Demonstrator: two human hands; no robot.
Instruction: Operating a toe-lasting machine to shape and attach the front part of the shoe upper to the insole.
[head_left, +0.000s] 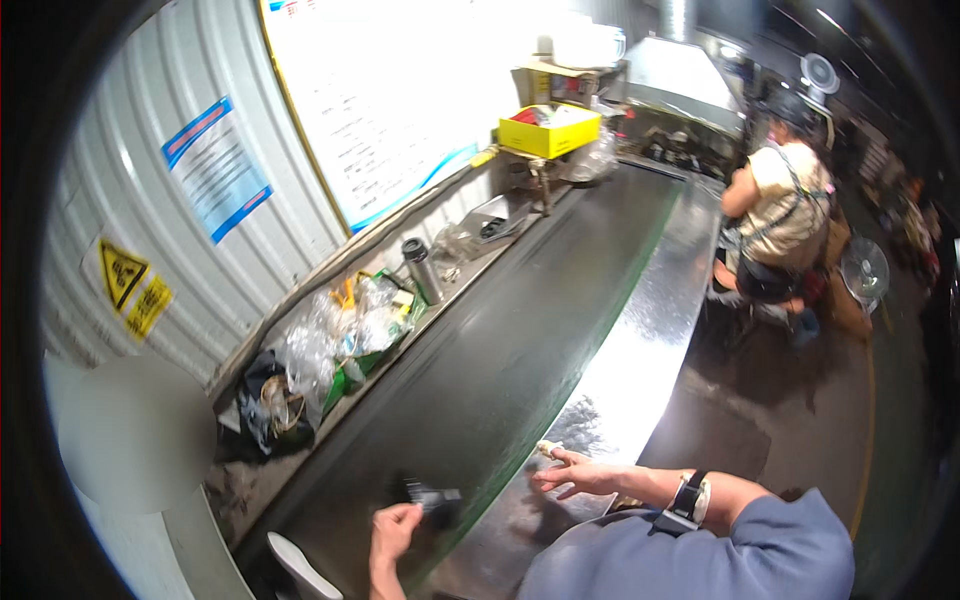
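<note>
My left hand (394, 530) is over the near end of a dark conveyor belt (480, 350). Its fingers are pinched at the edge of a small dark and silver-grey part (434, 497), which is smeared by motion. Above the shiny metal ledge (645, 345) along the belt's right side, my right hand (580, 476) reaches in with fingers stretched and apart. By its fingertips shows a small pale thing (548, 449), too blurred to name. A dark watch-like band (688, 500) circles my right wrist.
Left of the belt, a shelf carries plastic bags (340, 335) and a steel flask (421, 270). A yellow box (550, 130) stands farther back. Under a metal hood (685, 85), the belt's far end has a seated person (785, 210) on its right. A standing fan (865, 268) is behind them.
</note>
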